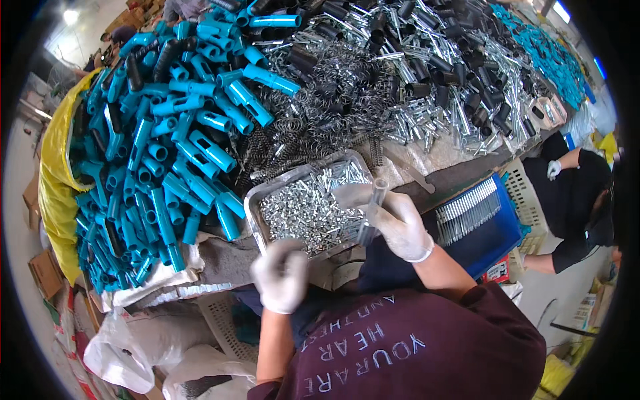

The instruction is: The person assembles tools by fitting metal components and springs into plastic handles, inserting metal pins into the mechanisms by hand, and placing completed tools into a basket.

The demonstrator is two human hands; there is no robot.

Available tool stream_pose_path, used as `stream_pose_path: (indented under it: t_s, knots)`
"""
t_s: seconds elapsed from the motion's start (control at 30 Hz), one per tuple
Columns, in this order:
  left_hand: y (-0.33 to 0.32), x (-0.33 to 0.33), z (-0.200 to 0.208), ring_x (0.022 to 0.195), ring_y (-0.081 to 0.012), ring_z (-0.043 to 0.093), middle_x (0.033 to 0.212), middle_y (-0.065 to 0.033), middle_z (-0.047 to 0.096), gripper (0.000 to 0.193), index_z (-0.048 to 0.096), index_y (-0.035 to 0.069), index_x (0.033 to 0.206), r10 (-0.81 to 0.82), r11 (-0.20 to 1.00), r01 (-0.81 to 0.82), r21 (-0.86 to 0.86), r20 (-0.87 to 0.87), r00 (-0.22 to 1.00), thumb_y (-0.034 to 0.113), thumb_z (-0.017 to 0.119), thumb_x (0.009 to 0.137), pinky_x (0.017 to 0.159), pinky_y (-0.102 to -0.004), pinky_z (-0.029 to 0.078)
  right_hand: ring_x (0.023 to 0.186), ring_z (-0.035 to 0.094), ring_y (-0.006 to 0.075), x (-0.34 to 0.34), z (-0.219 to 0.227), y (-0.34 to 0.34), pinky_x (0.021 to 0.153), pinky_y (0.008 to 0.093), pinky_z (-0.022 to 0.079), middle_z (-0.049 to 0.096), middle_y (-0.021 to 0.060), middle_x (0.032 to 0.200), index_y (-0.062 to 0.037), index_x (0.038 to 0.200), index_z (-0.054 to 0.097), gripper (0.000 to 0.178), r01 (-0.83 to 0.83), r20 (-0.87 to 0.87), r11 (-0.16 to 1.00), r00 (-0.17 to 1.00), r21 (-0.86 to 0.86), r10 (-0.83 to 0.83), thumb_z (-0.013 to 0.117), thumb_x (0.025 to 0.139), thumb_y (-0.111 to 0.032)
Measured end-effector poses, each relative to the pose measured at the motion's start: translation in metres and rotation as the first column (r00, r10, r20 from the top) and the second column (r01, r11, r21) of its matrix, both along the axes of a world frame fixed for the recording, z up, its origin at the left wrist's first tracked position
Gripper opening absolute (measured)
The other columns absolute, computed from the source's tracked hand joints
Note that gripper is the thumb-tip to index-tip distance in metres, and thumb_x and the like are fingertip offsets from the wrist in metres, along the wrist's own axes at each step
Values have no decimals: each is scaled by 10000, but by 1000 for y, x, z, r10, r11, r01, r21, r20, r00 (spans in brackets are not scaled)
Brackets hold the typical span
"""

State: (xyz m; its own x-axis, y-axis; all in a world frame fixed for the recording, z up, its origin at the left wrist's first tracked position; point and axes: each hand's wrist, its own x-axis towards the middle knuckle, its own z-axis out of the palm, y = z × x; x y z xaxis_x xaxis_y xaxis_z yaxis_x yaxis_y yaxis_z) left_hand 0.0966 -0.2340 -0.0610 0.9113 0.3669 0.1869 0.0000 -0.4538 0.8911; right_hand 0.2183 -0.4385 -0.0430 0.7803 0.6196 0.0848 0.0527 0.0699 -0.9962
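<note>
My right hand (402, 230), in a white glove, is closed round a shiny grey metal tube (368, 229), which it holds nearly upright over the right side of a metal tray (251, 215). The tube's round end faces up. Small silvery metal pins (303, 210) fill the tray. At the tray's near left corner is my left hand (280, 275), gloved too. Motion smears its fingers, so I cannot make out whether they hold anything.
Teal slotted tube parts (193, 153) are heaped at left beside a yellow sack (57, 173). Coil springs (327, 100) and metal rods (427, 120) lie behind the tray. A blue bin (510, 230) holds rows of rods at right; a co-worker (567, 193) is beyond it.
</note>
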Motion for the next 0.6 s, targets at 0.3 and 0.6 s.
stream_pose_path:
  t_s: [0.3,0.6]
  knots:
    - [-33,35,21,842,-142,649,939,-112,668,352,593,-7,1174,-255,947,243,-211,-34,966,58,679,839,768,-299,520,942,595,113,7,1,8,854,269,466,656,71,991,47,1219,598,345,195,-280,975,947,106,-159,574,914,-113]
    - [-39,41,-9,1142,-207,540,1272,-143,534,512,383,-3,1400,36,567,124,-814,175,984,332,453,1019,952,-344,451,730,624,76,-19,-5,32,668,216,507,657,35,843,18,983,644,132,224,-458,974,871,46,-178,691,880,-49]
